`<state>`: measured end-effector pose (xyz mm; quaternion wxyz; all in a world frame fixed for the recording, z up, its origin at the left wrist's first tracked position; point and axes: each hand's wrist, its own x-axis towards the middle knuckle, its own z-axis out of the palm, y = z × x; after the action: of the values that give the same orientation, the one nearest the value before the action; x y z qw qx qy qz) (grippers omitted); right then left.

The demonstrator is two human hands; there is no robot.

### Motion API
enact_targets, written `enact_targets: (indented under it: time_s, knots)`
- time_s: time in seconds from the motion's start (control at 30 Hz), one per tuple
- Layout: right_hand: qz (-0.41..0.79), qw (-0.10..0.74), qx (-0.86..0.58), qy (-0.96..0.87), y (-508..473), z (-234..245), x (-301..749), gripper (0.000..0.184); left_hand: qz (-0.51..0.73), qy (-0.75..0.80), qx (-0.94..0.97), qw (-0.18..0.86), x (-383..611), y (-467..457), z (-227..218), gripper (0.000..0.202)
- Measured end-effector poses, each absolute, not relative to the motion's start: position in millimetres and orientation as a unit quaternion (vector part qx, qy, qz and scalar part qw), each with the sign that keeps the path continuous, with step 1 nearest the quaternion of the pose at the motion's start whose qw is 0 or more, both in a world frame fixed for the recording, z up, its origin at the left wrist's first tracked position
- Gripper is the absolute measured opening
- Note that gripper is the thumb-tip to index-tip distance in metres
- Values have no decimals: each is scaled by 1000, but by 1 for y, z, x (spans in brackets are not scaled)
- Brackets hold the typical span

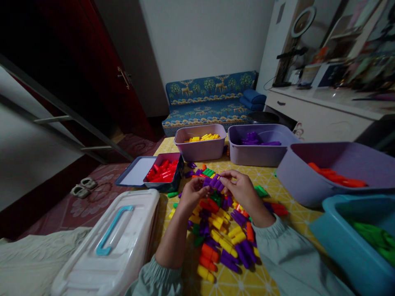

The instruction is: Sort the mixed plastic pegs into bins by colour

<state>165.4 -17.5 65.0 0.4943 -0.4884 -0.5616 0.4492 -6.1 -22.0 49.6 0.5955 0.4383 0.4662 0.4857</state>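
My left hand [191, 194] and my right hand [242, 190] meet over a table with a yellow patterned cloth [277, 181]. Both are closed on a short row of joined purple plastic pieces [213, 182], the left at its left end, the right at its right end. Under my hands lies a loose pile of plastic pieces [220, 234] in purple, yellow, orange, red and green. Green pieces [208, 172] lie just beyond my fingers.
Bins ring the pile: a dark box of red pieces [163, 170], a lilac tub of yellow ones [200, 142], a lilac tub of purple ones [259, 144], a big lilac tub of orange ones [336, 174], a blue tub of green ones [361, 238]. A white lidded case [114, 246] stands left.
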Motion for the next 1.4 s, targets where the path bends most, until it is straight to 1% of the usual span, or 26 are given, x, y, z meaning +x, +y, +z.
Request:
enact_targets:
  time_s: [0.07, 0.23, 0.5, 0.77, 0.93, 1.1, 1.17, 1.3, 1.33, 1.4]
  knots:
    - [471, 510, -480, -536, -19, 66, 162, 31, 489, 439, 434, 616, -5, -24, 50, 55]
    - [476, 530, -466, -524, -21, 66, 157, 30, 496, 401, 429, 640, -1, -31, 55, 68]
    - [489, 522, -465, -522, -25, 61, 148, 40, 554, 403, 394, 612, 3, -30, 56, 60]
    - [472, 532, -466, -527, -22, 54, 149, 37, 533, 432, 398, 609, 3, -29, 55, 60]
    - [498, 524, -481, -495, -22, 59, 153, 34, 548, 421, 392, 607, 2, -25, 49, 58]
    - [508, 500, -492, -500, -22, 61, 155, 29, 552, 425, 386, 604, 1, -25, 47, 61]
    - [510, 496, -492, -502, -21, 60, 154, 27, 553, 413, 391, 609, 2, -26, 47, 65]
    - [523, 490, -488, -498, -19, 56, 156, 26, 545, 407, 390, 621, 3, -24, 42, 82]
    - [527, 483, -488, -501, -19, 55, 157, 26, 536, 417, 392, 620, 2, -22, 39, 83]
    - [534, 463, -487, -513, -17, 53, 161, 28, 514, 446, 407, 610, 1, -20, 35, 79]
